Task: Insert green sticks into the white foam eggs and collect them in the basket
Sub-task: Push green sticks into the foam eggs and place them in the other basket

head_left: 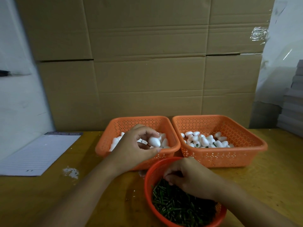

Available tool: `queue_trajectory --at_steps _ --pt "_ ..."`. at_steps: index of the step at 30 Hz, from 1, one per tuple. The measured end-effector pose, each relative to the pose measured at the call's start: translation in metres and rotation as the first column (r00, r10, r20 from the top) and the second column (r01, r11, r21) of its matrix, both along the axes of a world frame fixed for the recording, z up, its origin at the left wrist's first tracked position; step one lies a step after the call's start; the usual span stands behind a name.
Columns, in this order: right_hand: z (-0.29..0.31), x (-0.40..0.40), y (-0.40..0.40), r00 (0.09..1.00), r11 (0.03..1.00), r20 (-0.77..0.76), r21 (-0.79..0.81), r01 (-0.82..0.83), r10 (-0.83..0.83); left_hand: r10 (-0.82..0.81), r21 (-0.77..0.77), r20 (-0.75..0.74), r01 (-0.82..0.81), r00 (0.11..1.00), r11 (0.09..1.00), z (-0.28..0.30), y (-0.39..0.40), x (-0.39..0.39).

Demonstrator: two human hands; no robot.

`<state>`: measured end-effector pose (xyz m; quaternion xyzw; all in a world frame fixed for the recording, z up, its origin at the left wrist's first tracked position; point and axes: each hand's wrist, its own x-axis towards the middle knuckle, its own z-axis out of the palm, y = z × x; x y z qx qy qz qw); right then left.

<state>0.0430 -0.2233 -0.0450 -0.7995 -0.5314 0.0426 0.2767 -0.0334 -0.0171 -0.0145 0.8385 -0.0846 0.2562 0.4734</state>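
Observation:
My left hand (134, 148) hovers over the left orange basket (170, 123), fingertips shut on one white foam egg (154, 141). Plain white eggs (164, 140) fill that basket beneath it. The right orange basket (246, 154) holds eggs (205, 140) with green sticks showing among them. My right hand (190, 176) reaches into the round red basket (147, 182) of green sticks (178, 207), fingers curled down into the pile. Whether it grips a stick is hidden by the fingers.
A lined notepad (39, 154) lies at the left on the yellow wooden table (41, 199). White foam crumbs (71, 172) sit near it. Cardboard boxes (147, 63) form a wall behind the baskets. Stacked grey sheets (293, 108) stand at the right edge.

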Motion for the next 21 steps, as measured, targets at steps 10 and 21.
queue_trajectory --at_steps 10,21 --pt "0.000 0.002 -0.002 1.000 1.000 0.006 -0.001 0.004 -0.004 -0.060 -0.124 -0.030 0.056 0.998 0.991 0.003 -0.009 0.000" --pt "0.000 0.001 -0.001 1.000 1.000 0.002 -0.005 -0.003 0.003 -0.234 -0.498 -0.187 0.113 0.954 0.860 0.012 -0.019 -0.006"
